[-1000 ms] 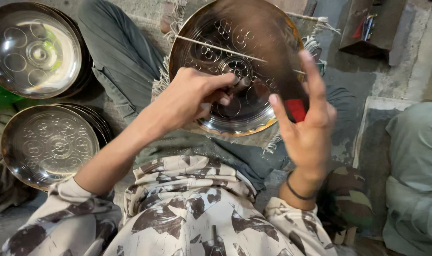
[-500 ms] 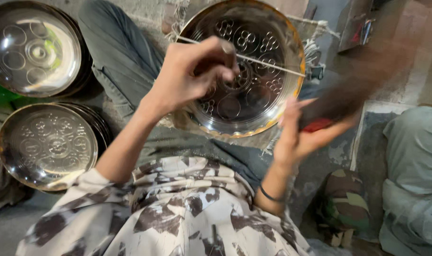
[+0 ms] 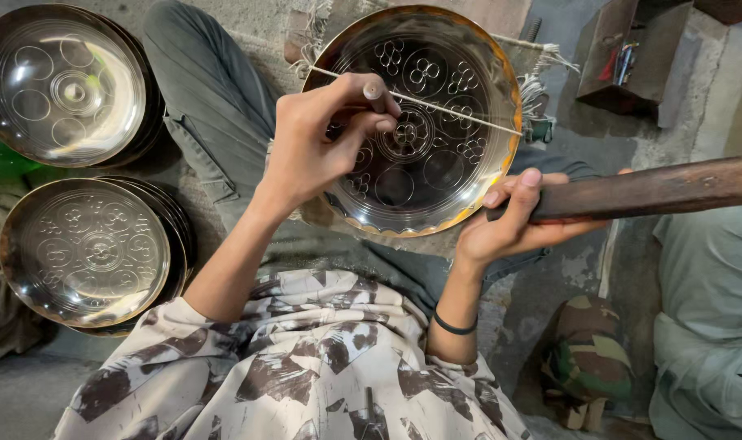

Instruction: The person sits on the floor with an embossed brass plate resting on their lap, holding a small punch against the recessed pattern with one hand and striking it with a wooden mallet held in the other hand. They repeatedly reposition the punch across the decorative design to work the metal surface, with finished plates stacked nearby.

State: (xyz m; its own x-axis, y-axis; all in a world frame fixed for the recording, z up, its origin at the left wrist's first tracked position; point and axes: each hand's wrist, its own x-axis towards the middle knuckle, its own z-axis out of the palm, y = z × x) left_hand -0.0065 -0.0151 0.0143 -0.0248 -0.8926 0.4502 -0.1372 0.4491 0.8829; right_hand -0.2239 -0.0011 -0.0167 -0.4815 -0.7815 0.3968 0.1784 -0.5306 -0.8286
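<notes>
Round metal tray (image 3: 436,175) on lap, circle motifs partly punched, some rings plain; left hand (image 3: 314,143) pinches punch (image 3: 375,91) on it, right hand (image 3: 509,224) grips wooden mallet (image 3: 656,189); 2 tray stacks (image 3: 82,248) beside.

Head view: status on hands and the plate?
Left hand pinching punch on engraved plate. Right hand gripping wooden handle. Thin rod crosses plate.

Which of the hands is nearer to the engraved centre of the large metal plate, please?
Left. The left hand hovers over the large metal plate holding a small punch; the right hand grips a wooden handle beside the rim.
</notes>
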